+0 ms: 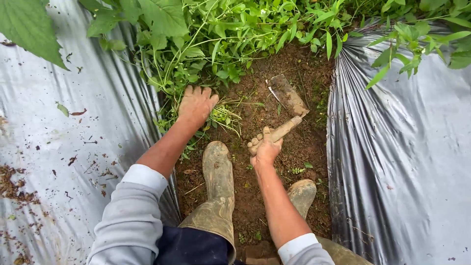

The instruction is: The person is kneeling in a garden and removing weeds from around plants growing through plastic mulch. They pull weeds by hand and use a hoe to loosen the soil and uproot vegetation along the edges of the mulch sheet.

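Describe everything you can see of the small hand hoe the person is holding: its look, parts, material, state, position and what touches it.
The hand hoe is a short tool with a flat, roughly rectangular blade that looks like metal, caked in brown mud, joined to a pale handle that looks like wood, also soiled. The blade lies flat against the bare soil of the furrow, pointing up and left toward the weeds. The handle slants down-left into the right hand, which grips its lower end, thumb along the shaft. The left hand does not touch it.

A farm field: a bare soil furrow (pixel 274 162) between silver plastic mulch sheets (pixel 402 147), overgrown with green weeds (pixel 221 39).
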